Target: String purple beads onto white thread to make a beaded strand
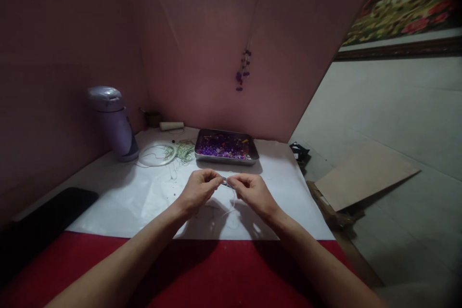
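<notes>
Two hands in close over the white sheet [296,192], and it's fine work: the left hand [201,187] has thumb and forefinger pinched on one end of a small shiny piece [225,182], the right hand [254,190] nips the other end. That piece sits right between the fingertips, just short of the metal tray [227,159], with a pale cord [234,197] looping down beneath.

How far along? A strand of purple beads [238,77] hangs on the pink panel [281,48], looking made up. The tray's loose beads [220,148] lie spread across its floor, so plenty of material remains. The cord's end looks loose, and I'd call this piece unfinished; just how much is left, I can't tell.

Now the room! Ahead, the tray wall stands near the knuckles: not much reach there. Left is busier, with tangled green thread [186,151], a white ring [153,164] and, farther out, the purple bottle [117,130]. Right is the generous side, open sheet up to its slanting edge, where the surface drops away. Nearest the body, the sheet stops at red cloth [224,274], both forearms crossing that line.
</notes>
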The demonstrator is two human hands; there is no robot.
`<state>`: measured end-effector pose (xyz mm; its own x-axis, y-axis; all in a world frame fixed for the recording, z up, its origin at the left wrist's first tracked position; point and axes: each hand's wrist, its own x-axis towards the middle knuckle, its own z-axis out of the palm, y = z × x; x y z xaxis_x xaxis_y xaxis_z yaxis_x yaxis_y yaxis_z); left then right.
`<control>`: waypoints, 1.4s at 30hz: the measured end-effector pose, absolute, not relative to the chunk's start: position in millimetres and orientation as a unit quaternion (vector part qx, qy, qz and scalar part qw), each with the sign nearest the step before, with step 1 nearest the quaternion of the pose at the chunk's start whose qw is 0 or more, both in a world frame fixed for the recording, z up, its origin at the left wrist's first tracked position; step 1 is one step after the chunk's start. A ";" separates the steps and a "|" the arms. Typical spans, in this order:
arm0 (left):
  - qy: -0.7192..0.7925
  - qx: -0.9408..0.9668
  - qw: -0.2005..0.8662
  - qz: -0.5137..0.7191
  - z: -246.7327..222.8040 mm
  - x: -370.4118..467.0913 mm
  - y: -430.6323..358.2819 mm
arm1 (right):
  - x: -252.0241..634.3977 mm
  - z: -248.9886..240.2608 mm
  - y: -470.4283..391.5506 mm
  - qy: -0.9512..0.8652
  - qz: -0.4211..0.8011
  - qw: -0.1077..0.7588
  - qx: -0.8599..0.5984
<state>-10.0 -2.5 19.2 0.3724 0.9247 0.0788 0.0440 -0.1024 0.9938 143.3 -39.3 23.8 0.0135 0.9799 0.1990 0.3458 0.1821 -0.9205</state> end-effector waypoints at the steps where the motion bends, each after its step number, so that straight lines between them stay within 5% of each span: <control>1: 0.388 0.629 0.538 0.405 19.5 -10.1 -2.5 | 142.4 26.4 -41.3 -0.585 0.380 0.469 -0.541; 7: 0.363 0.664 0.513 0.404 24.2 -9.2 -8.9 | 129.1 33.4 -54.7 -0.489 0.543 0.501 -0.464; 14: 0.331 0.631 0.599 0.365 28.0 -11.5 -11.6 | 133.4 25.9 -51.3 -0.651 0.356 0.460 -0.487; 28: 0.273 0.532 0.736 0.317 21.9 -17.5 -4.0 | 141.0 29.0 -48.7 -0.676 0.325 0.437 -0.497; 42: 0.285 0.545 0.735 0.288 21.5 -18.2 -5.8 | 142.5 31.5 -50.5 -0.696 0.279 0.417 -0.513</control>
